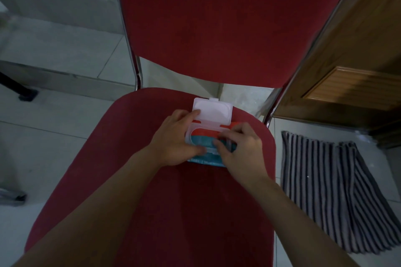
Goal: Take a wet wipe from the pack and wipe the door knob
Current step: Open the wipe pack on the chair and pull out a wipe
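with the lid [212, 110] flipped up, the wet wipe pack [202, 139] sits on a red chair seat [173, 201]. left hand [175, 138] grips its left end, right hand [238, 149] seems to pinch something at the opening, too blurry to tell.

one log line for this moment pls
stage: getting wipe | wipes pack on red chair, lid open | left hand holds pack | right hand pinching at opening

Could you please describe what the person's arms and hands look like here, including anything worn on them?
Both forearms are bare as far as the frame shows: no sleeves in view. The left hand and right hand wear no gloves, and no watch, bracelet or ring is visible. The dim light hides finer detail.
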`<action>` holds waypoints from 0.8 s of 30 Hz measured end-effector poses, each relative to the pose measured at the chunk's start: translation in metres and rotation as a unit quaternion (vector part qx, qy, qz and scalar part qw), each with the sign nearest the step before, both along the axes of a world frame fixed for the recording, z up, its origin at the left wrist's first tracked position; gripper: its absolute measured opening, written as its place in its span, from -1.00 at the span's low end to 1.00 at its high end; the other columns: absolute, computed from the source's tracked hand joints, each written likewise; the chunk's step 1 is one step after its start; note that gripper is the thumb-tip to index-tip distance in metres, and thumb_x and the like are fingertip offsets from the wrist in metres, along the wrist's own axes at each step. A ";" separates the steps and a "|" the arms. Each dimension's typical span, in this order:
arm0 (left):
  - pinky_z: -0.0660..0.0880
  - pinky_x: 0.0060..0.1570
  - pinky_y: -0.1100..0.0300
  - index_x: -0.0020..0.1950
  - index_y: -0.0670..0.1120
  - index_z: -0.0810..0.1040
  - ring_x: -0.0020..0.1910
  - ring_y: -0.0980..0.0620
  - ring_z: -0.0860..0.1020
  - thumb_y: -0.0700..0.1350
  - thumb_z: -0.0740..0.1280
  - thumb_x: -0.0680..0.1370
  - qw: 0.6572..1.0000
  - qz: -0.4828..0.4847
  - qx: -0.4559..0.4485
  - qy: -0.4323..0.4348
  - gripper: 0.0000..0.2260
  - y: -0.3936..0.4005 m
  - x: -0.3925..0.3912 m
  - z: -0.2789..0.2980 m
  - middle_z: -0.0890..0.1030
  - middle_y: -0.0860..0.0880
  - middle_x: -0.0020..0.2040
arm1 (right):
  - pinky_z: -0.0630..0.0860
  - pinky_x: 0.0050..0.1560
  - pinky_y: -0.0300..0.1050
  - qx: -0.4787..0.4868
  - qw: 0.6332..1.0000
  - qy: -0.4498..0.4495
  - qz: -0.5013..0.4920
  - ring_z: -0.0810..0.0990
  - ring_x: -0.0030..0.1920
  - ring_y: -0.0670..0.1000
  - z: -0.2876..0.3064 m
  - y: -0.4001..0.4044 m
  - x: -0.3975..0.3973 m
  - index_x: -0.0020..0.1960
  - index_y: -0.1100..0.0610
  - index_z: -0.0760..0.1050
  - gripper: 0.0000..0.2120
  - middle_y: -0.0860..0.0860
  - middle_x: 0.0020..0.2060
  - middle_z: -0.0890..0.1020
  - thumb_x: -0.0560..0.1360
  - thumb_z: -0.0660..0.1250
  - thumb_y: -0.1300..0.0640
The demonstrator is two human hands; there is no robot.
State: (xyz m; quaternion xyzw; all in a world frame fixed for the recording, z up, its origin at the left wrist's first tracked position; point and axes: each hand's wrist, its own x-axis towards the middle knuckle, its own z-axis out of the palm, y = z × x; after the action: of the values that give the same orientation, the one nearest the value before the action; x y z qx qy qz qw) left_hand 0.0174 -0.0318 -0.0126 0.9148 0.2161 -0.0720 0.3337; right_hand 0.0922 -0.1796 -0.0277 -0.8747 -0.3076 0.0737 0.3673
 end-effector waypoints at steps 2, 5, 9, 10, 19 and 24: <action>0.27 0.27 0.13 0.46 0.03 0.16 0.32 -0.01 0.30 0.16 0.40 0.36 1.000 0.019 0.011 -0.007 -0.25 -0.004 0.001 0.001 0.29 -0.01 0.36 | 0.32 -0.18 -0.55 0.006 0.999 0.034 -0.027 0.49 -0.11 -0.06 0.001 0.003 0.001 -0.09 0.22 0.63 -0.88 -0.02 -0.12 0.47 0.37 0.45 0.25; 0.34 0.13 0.17 0.35 0.08 0.30 0.22 0.01 0.38 0.22 0.39 0.33 0.997 0.042 0.055 -0.036 -0.35 -0.015 -0.001 -0.001 0.37 0.01 0.29 | 0.34 -0.22 -0.58 0.009 0.993 0.106 -0.046 0.51 -0.12 -0.06 0.004 0.007 0.006 -0.16 0.16 0.63 -0.94 0.05 -0.09 0.54 0.41 0.38 0.26; 0.50 -0.01 -0.01 -0.03 0.00 0.50 0.06 -0.02 0.49 0.18 0.41 0.32 0.986 0.110 0.088 -0.085 -0.65 -0.034 -0.001 -0.002 0.46 0.00 0.16 | 0.31 -0.22 -0.62 0.010 0.986 0.164 -0.027 0.49 -0.12 -0.10 0.005 0.009 0.009 -0.21 0.13 0.60 -0.89 0.12 -0.07 0.57 0.45 0.33 0.22; 0.51 -0.02 -0.02 -0.08 -0.01 0.53 0.05 -0.03 0.51 0.16 0.41 0.33 0.985 0.120 0.090 -0.090 -0.69 -0.037 0.000 -0.002 0.47 0.00 0.16 | 0.33 -0.22 -0.60 0.013 0.985 0.171 -0.027 0.50 -0.10 -0.08 0.004 0.008 0.009 -0.20 0.13 0.60 -0.90 0.12 -0.07 0.57 0.45 0.32 0.21; 0.50 -0.18 0.11 -0.25 -0.08 0.57 -0.24 0.04 0.57 -0.12 0.33 0.42 0.971 0.193 0.011 -0.141 -0.92 -0.022 -0.004 0.005 0.64 0.01 -0.18 | 0.44 -0.10 -0.45 0.074 0.979 0.189 -0.031 0.59 -0.11 -0.14 0.007 0.003 0.008 0.07 0.11 0.55 -0.79 -0.07 -0.17 0.63 0.53 0.21 0.29; 0.43 -0.21 0.16 -0.22 -0.04 0.48 -0.28 0.07 0.53 -0.15 0.26 0.49 0.965 0.232 -0.044 -0.113 -0.91 -0.012 -0.004 0.005 0.59 0.01 -0.25 | 0.42 -0.19 -0.50 0.073 0.985 0.155 -0.022 0.58 -0.18 -0.19 0.011 0.006 0.003 0.12 0.10 0.48 -0.74 -0.10 -0.28 0.62 0.56 0.09 0.31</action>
State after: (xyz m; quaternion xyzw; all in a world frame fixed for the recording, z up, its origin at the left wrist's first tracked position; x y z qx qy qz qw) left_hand 0.0139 -0.0437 -0.0076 0.8262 0.3801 0.1017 0.4032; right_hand 0.0952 -0.1740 -0.0168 -0.8299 -0.2321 0.1775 0.4753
